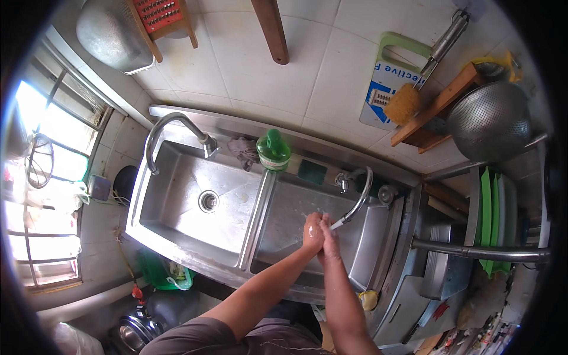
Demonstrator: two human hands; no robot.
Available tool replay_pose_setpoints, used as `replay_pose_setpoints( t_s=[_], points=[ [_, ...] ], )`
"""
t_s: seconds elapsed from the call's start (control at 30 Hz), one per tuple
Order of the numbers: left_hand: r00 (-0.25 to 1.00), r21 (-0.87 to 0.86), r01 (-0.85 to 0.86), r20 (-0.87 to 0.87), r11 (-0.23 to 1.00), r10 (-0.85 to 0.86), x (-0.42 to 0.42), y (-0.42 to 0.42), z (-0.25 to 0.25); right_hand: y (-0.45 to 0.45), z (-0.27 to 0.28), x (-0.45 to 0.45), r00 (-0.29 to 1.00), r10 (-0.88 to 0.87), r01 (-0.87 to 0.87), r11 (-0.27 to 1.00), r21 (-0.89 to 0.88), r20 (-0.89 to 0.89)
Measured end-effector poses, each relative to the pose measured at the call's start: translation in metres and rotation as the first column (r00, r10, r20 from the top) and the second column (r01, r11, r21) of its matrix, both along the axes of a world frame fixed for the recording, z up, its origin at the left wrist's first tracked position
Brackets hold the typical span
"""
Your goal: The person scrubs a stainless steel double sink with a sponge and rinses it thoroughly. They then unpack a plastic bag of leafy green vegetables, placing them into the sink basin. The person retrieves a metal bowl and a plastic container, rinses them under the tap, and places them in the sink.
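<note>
Over the right basin of a stainless steel double sink (255, 217), my left hand (314, 233) and my right hand (329, 237) are pressed together, wet. Water runs onto them from the curved spout of the right faucet (368, 186), whose end is just beside my right hand. No object shows between the palms, though the inner fingers are partly hidden. On the ledge behind the basins stand a green pump bottle (273, 151), a crumpled grey cloth (244, 151) to its left and a dark green scouring pad (312, 172) to its right.
Another curved faucet (177, 116) reaches over the left basin, which has a drain (208, 201). A steel colander (490, 120), a wooden-framed grater (159, 17) and a cutting board (377, 102) hang on the tiled wall. At right, a metal rack rail (479, 253) crosses near green trays (488, 213).
</note>
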State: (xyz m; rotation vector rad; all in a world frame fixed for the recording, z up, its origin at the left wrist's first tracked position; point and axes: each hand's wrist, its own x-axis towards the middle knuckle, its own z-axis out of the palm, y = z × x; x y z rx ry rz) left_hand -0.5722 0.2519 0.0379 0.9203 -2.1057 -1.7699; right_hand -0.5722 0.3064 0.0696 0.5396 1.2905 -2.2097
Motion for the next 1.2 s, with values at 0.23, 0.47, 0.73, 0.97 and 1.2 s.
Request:
replay_pose_setpoints(
  t_s=[0.23,0.47,0.73,0.97,1.2],
  points=[
    [0.98,0.832,-0.143,0.193,0.536,-0.039,0.004,-0.019,-0.006,0.003,-0.023,-0.015,0.927,0.294,-0.253,0.948,-0.191,0.233],
    [0.79,0.724,0.103,0.357,0.682,-0.499,-0.001,-0.034,-0.009,0.009,-0.022,-0.018,0.873,0.344,-0.399,0.911,0.101,0.345],
    [0.53,-0.102,0.768,0.656,0.632,-0.538,0.056,-0.05,-0.02,0.011,-0.11,0.04,0.916,0.398,-0.205,0.344,0.916,0.056],
    [0.742,-0.083,0.617,0.392,0.783,-0.543,0.068,-0.069,-0.028,0.096,-0.102,0.017,0.894,0.446,-0.123,0.145,0.982,0.046],
    [0.787,-0.016,0.56,0.323,0.828,-0.526,0.057,-0.058,-0.007,0.159,-0.049,-0.144,0.835,0.405,0.4,0.02,0.916,-0.373]
  ],
)
